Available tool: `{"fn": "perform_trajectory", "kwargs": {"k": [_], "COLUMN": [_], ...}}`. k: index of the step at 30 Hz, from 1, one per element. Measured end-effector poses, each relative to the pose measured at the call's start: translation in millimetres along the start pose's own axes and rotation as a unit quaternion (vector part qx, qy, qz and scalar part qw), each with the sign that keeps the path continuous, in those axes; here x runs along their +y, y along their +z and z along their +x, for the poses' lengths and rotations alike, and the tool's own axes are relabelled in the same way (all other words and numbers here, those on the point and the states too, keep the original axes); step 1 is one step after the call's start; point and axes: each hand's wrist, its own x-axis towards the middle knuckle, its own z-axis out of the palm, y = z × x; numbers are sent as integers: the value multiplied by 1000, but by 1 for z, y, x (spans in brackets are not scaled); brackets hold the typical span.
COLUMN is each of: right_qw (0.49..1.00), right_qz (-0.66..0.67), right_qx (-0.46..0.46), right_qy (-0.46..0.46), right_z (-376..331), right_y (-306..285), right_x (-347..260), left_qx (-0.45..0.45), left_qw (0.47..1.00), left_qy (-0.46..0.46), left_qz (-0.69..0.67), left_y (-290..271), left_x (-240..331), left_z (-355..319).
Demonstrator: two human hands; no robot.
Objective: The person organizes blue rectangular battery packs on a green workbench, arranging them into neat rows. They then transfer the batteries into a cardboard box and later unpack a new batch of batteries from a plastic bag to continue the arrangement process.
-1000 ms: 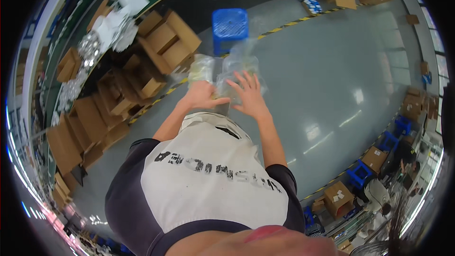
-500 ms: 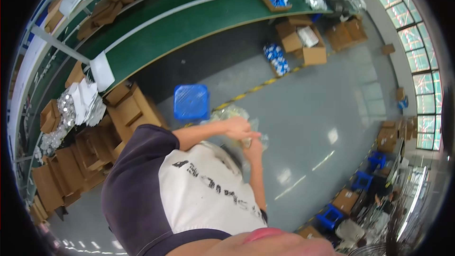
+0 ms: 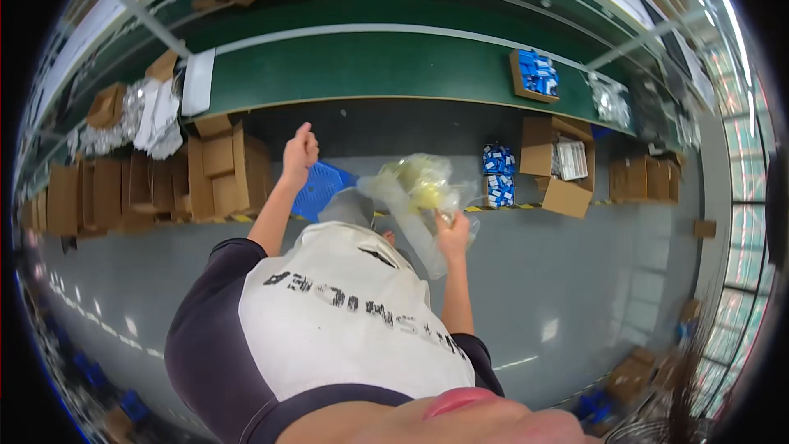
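Observation:
My right hand (image 3: 451,233) grips the edge of a clear plastic bag (image 3: 411,218), which hangs loosely in front of my body. Something yellowish shows blurred through the upper part of the bag; I cannot tell what it is. Well apart from it, my left hand (image 3: 301,150) is raised and curled into a fist, and nothing shows in it. Below and beside the left hand stands a blue plastic stool (image 3: 325,189), partly hidden behind my forearm and leg.
A long green workbench (image 3: 353,74) runs across ahead, bearing a carton of blue-and-white packets (image 3: 536,76). On the floor are another batch of such packets (image 3: 499,177), an open carton (image 3: 567,197) at right and open cardboard boxes (image 3: 222,173) at left. Yellow-black tape marks the floor.
My body has turned to face the bench squarely. My hands, close together at the bag before, have parted: the left has moved up and away; the right keeps the bag.

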Motion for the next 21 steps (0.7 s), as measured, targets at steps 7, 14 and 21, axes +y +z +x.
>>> {"fn": "perform_trajectory", "kwargs": {"k": [7,14,21], "right_qw": [982,975,914], "right_qz": [173,161,207], "right_qx": [66,152,349], "right_qy": [26,-13,-29], "right_z": [130,249,331], "right_y": [-57,-85,-193], "right_x": [3,-21,-31], "left_qx": [184,30,-8], "left_qw": [967,979,934], "left_qy": [-133,-170,-75], "left_qz": [-118,113,349], "left_y": [-32,58,67], "left_x": [-97,-109,-61], "left_z": [4,111,189]}}
